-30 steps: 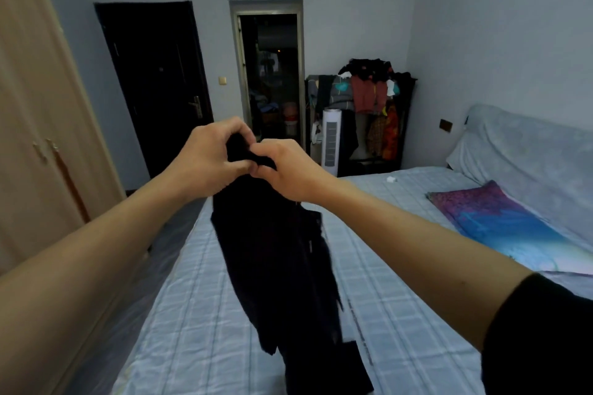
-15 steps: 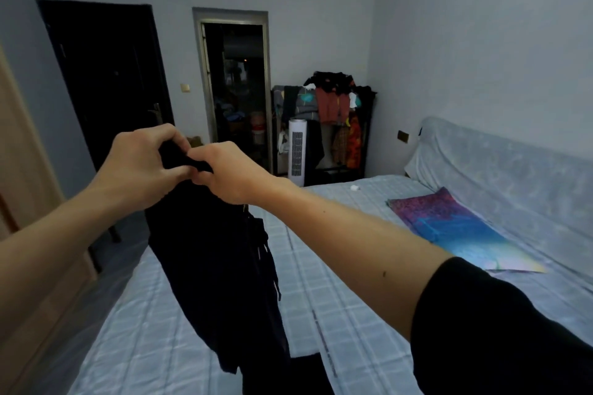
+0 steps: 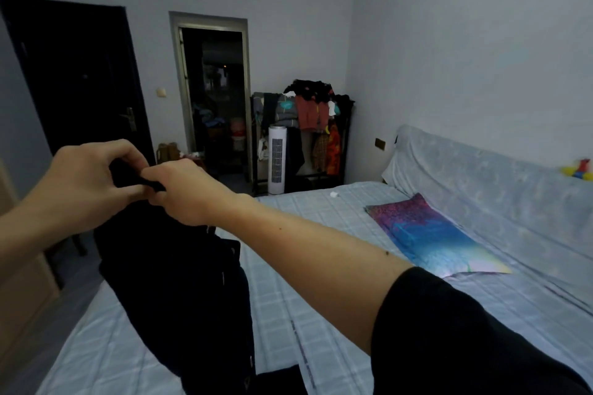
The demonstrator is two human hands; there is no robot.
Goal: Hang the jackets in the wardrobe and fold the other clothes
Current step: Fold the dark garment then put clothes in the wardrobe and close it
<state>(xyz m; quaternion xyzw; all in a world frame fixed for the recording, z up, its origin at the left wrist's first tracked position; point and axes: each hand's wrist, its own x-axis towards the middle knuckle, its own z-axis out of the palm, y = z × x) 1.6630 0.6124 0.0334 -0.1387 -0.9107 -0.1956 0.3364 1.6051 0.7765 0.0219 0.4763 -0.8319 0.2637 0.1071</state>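
Head view: one dark garment [image 3: 179, 282]; left hand [image 3: 86, 183], right hand [image 3: 189, 192] both pinch it.

Bed [image 3: 321, 212] open ahead — pillow [image 3: 433, 237] right; wardrobe [image 3: 22, 298] seemingly close left.

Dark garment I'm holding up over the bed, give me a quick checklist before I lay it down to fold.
1. Grip: ok. The left hand and right hand both pinch the top edge of the dark garment, close together.
2. Spread flat: not ok. It hangs bunched in one narrow drape.
3. Room on the bed: ok. Bare checked sheet lies between the garment and the colourful pillow.
4. Jacket or something to fold: cannot tell, the cloth is too dark.
5. Lower end free: cannot tell. It runs out of view at the bottom.
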